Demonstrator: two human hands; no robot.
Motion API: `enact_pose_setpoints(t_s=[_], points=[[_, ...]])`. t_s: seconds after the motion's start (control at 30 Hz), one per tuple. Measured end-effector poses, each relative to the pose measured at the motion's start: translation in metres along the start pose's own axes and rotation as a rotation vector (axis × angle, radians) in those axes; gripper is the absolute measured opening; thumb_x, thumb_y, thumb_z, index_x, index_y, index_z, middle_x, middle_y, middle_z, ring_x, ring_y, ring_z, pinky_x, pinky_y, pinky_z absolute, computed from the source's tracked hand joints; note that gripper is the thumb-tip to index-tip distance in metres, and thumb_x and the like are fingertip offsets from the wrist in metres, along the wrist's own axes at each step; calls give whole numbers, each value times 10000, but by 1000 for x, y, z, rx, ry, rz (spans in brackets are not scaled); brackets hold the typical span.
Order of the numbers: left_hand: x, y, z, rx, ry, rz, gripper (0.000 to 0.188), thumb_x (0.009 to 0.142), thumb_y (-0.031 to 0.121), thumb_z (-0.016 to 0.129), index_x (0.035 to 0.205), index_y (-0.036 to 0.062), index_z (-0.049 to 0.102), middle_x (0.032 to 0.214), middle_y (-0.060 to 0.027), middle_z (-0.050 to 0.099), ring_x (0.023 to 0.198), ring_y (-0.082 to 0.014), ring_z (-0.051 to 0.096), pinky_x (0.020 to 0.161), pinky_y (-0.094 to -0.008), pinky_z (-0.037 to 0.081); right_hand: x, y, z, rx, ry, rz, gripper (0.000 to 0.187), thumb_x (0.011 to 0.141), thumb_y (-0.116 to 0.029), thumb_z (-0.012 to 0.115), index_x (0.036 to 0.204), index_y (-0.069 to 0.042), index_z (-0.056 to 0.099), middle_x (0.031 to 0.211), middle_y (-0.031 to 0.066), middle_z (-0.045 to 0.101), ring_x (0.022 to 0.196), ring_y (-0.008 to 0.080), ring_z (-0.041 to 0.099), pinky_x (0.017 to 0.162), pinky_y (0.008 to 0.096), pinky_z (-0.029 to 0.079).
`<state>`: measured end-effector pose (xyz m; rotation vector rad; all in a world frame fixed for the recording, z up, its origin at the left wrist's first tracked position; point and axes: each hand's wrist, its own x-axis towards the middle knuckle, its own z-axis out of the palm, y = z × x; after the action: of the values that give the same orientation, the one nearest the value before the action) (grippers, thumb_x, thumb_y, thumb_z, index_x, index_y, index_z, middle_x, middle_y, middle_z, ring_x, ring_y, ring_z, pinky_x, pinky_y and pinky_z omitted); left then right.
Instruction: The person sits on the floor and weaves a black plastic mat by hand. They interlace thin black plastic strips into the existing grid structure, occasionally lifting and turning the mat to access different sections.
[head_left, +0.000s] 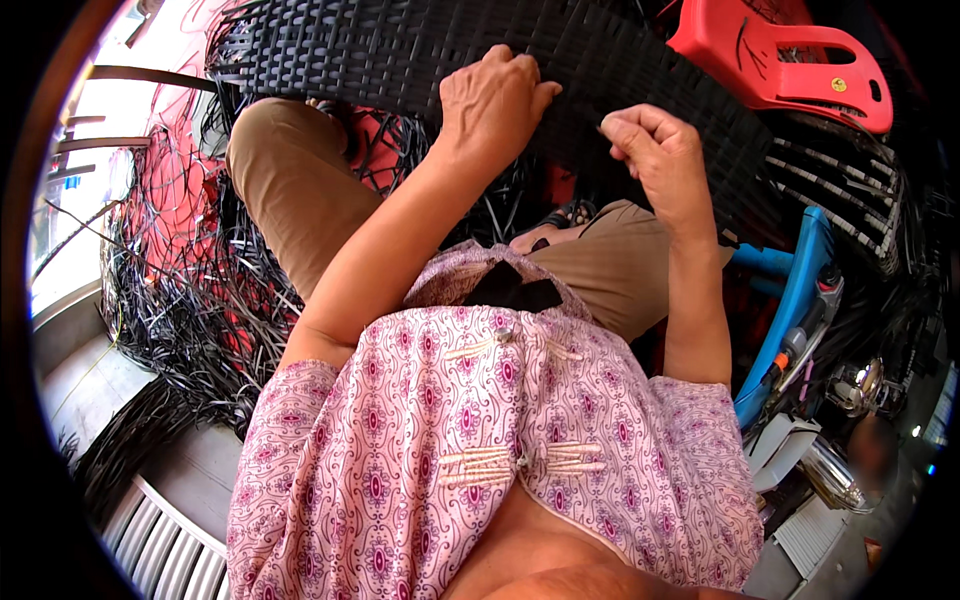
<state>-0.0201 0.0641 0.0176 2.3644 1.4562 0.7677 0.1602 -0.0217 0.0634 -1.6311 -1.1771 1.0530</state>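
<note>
A black woven panel of flat plastic strips (350, 55) lies across the top of the view, beyond my knees. My left hand (490, 105) rests on the weave with its back up and its fingers curled down. The fingertips are hidden, so whatever they grip cannot be made out. To the right, my right hand (658, 160) is raised just above the panel, thumb and fingers closed in a pinch. A small dark end shows at those fingertips, but against the black weave I cannot tell what it is.
Loose black strips (200, 320) lie heaped over red material on the left. At the upper right is a red plastic stool (750, 60). A blue plastic piece (790, 310) stands beside my right arm, with tools (815, 310) by it. A white slatted piece (165, 545) sits lower left.
</note>
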Motion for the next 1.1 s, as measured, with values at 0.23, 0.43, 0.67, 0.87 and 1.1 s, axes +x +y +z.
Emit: enact_pose_setpoints(t_s=[0.23,0.43,0.67,0.87,1.1], points=[[6,5,7,41,-34,-37,287,892,362,679,856,83,733,865,-91,660,806,-322,676,693,-448,508,-5,-1,1,51,-93,80,144,907,-140,687,882,-7,735,679,-14,622,582,24,504,515,202,389],[0,6,18,12,30,-24,242,917,284,623,856,61,698,856,-109,658,779,-340,672,687,-457,524,21,-2,12,-158,74,-147,182,901,-158,684,877,18,725,670,59,669,569,100,585,549,270,469],[-6,2,19,-57,43,15,199,953,213,559,921,40,653,890,-151,645,792,-368,660,701,-472,525,43,11,31,-599,219,-362,151,857,-184,658,795,-57,712,737,161,692,704,382,676,660,449,549],[-9,0,19,-85,46,-7,191,958,205,553,914,40,640,874,-145,634,793,-372,650,702,-476,519,42,11,38,-742,222,-411,166,868,-195,639,792,-60,698,711,162,681,703,377,679,665,466,549],[-11,-2,20,-93,38,-33,197,956,206,556,952,40,661,896,-141,647,815,-367,655,720,-473,522,45,14,43,-768,169,-459,160,889,-209,662,844,-66,717,771,158,700,748,363,690,692,439,550]])
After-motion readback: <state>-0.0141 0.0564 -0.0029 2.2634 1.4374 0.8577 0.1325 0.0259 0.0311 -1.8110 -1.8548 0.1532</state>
